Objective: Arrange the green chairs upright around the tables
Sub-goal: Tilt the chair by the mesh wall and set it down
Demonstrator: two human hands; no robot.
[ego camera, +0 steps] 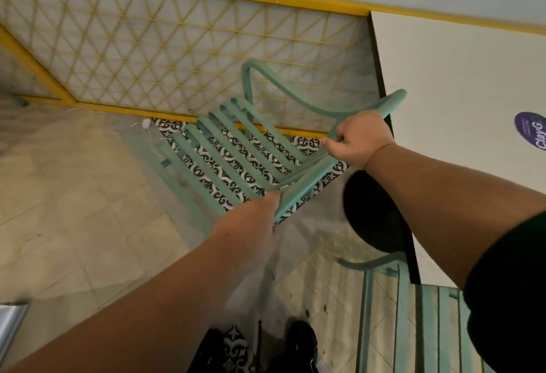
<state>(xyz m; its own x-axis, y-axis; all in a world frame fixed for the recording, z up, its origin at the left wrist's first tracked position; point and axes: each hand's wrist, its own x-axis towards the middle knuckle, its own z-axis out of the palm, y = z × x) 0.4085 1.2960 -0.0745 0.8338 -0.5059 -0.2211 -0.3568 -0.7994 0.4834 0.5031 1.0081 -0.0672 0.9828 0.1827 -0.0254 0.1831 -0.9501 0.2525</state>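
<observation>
**One chair in hand, one by the table**

The job looks partly done, as far as this view shows. A second chair (413, 313) stands at the lower right of the frame, close against the near edge of the white table (458, 100); its seat slats face up, so it appears upright and placed. How many other chairs or tables remain cannot be told from here.

The held chair (236, 148) fills the middle of the frame, tilted, with its slats running diagonally over the patterned floor tiles (224, 168) and the yellow lattice fence (147, 47) behind it. Whether its legs touch the floor cannot be seen. It is just beside the table's left edge, above the black table base (375, 213), and not yet set square.

Both hands are on it, apart from each other. The right hand (359, 143), at centre right, is clamped round the curved arm rail. The left hand (251, 222), lower centre and blurred, holds the near end rail with its fingers curled round it.
</observation>
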